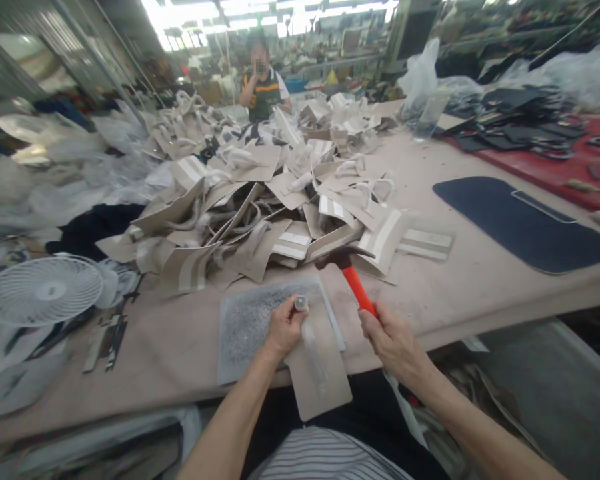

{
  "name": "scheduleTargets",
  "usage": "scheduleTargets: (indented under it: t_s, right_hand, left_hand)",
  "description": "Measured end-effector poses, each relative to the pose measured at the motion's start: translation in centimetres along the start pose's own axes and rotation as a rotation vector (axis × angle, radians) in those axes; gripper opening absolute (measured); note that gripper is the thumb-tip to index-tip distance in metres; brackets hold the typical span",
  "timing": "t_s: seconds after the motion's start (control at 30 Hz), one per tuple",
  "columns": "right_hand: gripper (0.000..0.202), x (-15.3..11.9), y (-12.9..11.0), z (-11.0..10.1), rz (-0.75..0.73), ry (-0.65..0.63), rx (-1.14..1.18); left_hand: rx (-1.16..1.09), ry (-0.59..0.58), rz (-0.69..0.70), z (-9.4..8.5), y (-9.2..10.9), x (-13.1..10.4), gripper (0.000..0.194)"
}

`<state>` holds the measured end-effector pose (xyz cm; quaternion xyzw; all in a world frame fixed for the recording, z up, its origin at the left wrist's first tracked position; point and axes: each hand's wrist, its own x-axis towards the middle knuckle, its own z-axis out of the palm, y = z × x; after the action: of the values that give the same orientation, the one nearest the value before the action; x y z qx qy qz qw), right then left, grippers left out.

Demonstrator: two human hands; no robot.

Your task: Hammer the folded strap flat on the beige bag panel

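Pinching a small metal punch (301,304) upright between its fingers, the left hand (284,328) is pressing the tool onto a beige cut piece (319,373) that is lying on a grey, pitted striking plate (247,327) at the near edge of the bench (480,280). The right hand (393,340) is clenching the red handle of a hammer (356,283), whose dark head is resting just beside the plate.

The fingers are sitting right under the punch top, so a blow that is coming down a little off centre could be hitting them, I think. The beige piece is hanging partly over the bench edge and could be slipping or tilting under a stroke.

Behind the plate a big heap of beige pieces (260,193) is crowding close and is narrowing the room for the hammer. A white fan (43,290) is lying near the left edge, a dark blue panel (520,223) toward the right edge, and another person (263,83) is standing at the far side.
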<state>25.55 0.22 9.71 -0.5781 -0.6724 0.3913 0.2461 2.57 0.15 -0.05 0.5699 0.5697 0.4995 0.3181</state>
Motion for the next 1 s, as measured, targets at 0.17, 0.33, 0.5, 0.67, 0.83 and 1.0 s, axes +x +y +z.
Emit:
scheduleTargets:
  t_s: [0.17, 0.33, 0.5, 0.67, 0.83, 1.0]
  right_hand:
    - [0.023, -0.3, -1.3, -0.9, -0.318, -0.069, -0.552]
    - [0.024, 0.3, -6.2, -4.6, -0.453, 0.165, -0.475]
    - [0.023, -0.5, -7.2, -3.8, -0.532, 0.527, -0.259]
    - [0.020, -0.6, -1.7, -0.6, -0.296, -0.141, -0.694]
    - [0.022, 0.6, 1.3, -1.2, -0.071, -0.229, -0.654]
    - [0.022, 2.2, 5.0, 0.3, 0.023, -0.138, -0.742]
  left_hand:
    - [0.048, -0.005, -0.006, 0.0, 0.1, -0.1, 0.013]
    - [0.020, -0.015, -0.015, 0.1, 0.1, 0.0, 0.017]
    - [0.013, -0.002, -0.017, 0.0, 0.1, 0.0, 0.016]
    - [0.030, -0.024, -0.017, 0.1, -0.1, 0.0, 0.021]
    - [-0.014, -0.018, -0.025, 0.1, -0.3, -0.1, 0.020]
    - [-0.006, -0.019, -0.021, 0.1, -0.3, 0.0, 0.019]
